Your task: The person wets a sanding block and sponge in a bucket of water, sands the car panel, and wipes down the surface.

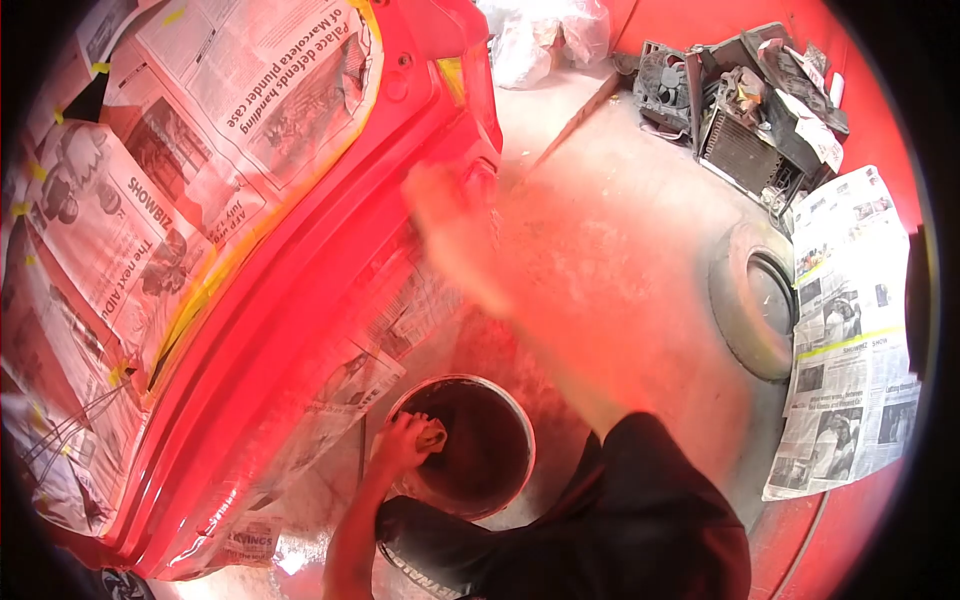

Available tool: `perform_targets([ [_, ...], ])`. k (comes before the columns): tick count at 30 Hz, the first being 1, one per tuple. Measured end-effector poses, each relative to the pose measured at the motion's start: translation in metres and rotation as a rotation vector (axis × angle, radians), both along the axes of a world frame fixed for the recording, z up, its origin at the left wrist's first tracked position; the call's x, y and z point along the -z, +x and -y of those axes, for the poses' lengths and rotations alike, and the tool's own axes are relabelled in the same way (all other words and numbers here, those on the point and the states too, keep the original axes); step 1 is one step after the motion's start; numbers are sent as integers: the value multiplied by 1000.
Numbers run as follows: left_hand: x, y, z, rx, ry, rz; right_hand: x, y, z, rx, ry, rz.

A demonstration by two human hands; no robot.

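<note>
Newsprint (200, 70) edged with yellow tape (190, 310) lay beside a red panel (320, 300), its headline reading "Palace defends handling of Marcoleta plunder case," with "SHOWBIZ" and a cut-off "The next" lower on the paper. "AVINGS" showed on a scrap (250, 540) below the panel, and a sheet (845, 400) at right, next to a tire (738, 335), bore a small heading that appeared to read "SHOWBIZ SHOW." Pale lettering on dark clothing (650, 510) was legible only in part.

The left hand (403, 438) was curled snugly around a tan wad (432, 437) at the left rim of a bucket (515, 430); the wad sat at the fingers, on the side toward the bucket's mouth. The panel ran diagonally to that hand's upper left. The right hand (432, 200), blurred, was at the panel's upper right portion; whether it touched the surface or gripped anything could not be told.
</note>
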State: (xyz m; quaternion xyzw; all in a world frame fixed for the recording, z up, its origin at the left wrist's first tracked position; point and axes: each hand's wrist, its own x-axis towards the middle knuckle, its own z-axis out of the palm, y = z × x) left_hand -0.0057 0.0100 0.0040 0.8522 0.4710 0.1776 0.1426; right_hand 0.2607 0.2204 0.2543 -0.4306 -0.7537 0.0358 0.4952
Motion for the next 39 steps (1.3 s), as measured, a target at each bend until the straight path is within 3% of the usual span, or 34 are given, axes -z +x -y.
perform_targets([
  [1,-1,-1,3,1,-7,13,10,-28,32,-71,59,27],
  [2,-4,1,4,-2,29,3,18,-39,59,-5,353,355],
  [5,-8,3,11,-16,32,-9,20,-19,52,-74,380,404],
  [6,-7,2,8,-25,-14,-2,-2,-9,39,-80,5,42],
  [8,-3,1,9,-29,-58,14,-16,36,-28,71,-167,-80],
  [9,-1,-1,7,-21,-52,18,-3,58,-60,223,45,152],
  [12,5,-1,-1,47,79,43,-6,37,-48,347,6,190],
  [19,6,5,8,-22,42,84,32,-143,168,-328,329,130],
  [22,37,-1,7,-27,13,184,33,-123,144,-358,275,177],
  [23,7,-1,7,-19,46,-65,30,-97,117,112,521,582],
  [25,0,0,5,-23,-52,62,25,-45,59,-154,-44,-33],
  [27,7,0,7,-17,-60,94,-1,-14,46,167,79,256],
  [30,11,-1,4,0,-22,94,18,-76,71,100,206,259],
  [31,10,0,3,11,22,97,33,-111,83,405,449,709],
  [33,7,1,6,25,51,78,34,-169,146,179,462,653],
  [34,4,2,6,25,44,59,16,-177,179,-324,229,124],
  [37,0,0,6,22,24,19,0,-127,150,-309,288,359],
  [39,5,0,5,3,7,76,18,-83,83,-31,327,375],
])
